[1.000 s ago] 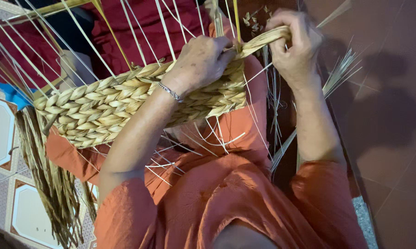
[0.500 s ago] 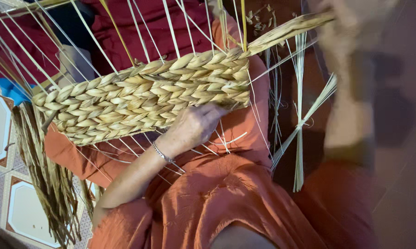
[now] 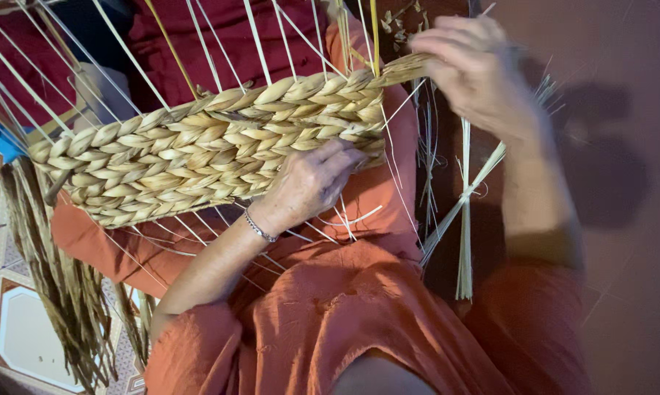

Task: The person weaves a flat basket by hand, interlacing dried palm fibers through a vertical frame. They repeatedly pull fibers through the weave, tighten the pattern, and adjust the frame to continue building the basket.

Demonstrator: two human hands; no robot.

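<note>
The woven straw panel (image 3: 213, 150) is steadied by the left hand (image 3: 312, 179), fingers curled on its lower edge; the right hand (image 3: 476, 73) pinches the braided strand (image 3: 399, 69), best kept taut.

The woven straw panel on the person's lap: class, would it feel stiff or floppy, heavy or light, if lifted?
The woven straw panel probably flexes rather than flops: its plaits look thick and tight. Likely light, being dried fibre. Its thin spokes stand straight, so they seem springy.
</note>
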